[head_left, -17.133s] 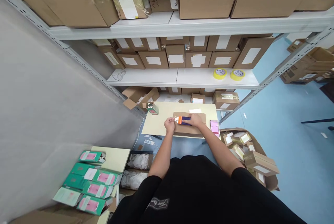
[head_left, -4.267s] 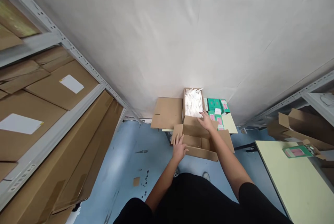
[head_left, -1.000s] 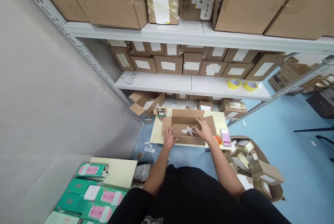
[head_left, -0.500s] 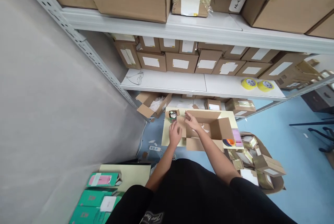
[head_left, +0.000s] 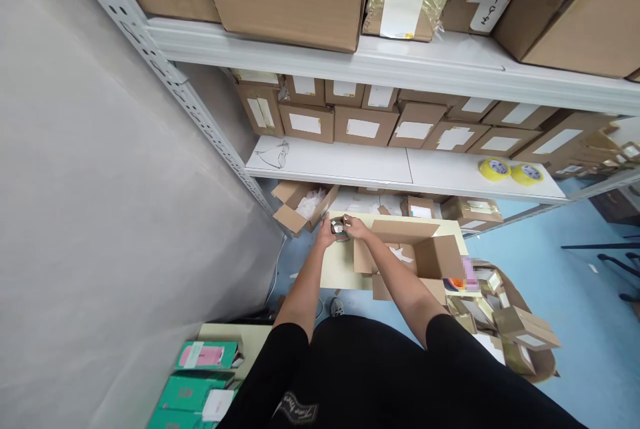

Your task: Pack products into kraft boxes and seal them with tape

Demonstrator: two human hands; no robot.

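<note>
two yellow tape rolls (head_left: 527, 174) sit on a white shelf (head_left: 345, 161).

Small carton (head_left: 341, 238), table's far left corner: printed card, its top opening showing a bright, metal-like round surface.
Box (head_left: 440, 257), table's right half: brown cardboard, matt, smooth.
Strips (head_left: 400, 254) inside it: white paper, matt.
Table (head_left: 340, 270): pale top, smooth, low sheen.
Shelf (head_left: 340, 159): white panel, smooth, satin.
Beam (head_left: 300, 56): painted metal, satin.
Tape rolls (head_left: 495, 169), shelf's right end: yellow plastic, glossy.
Wall (head_left: 125, 202): grey, matt, lightly creased.
Floor (head_left: 525, 302): blue, smooth, slight sheen.
Shirt (head_left: 360, 369): black cloth, matt.
</note>
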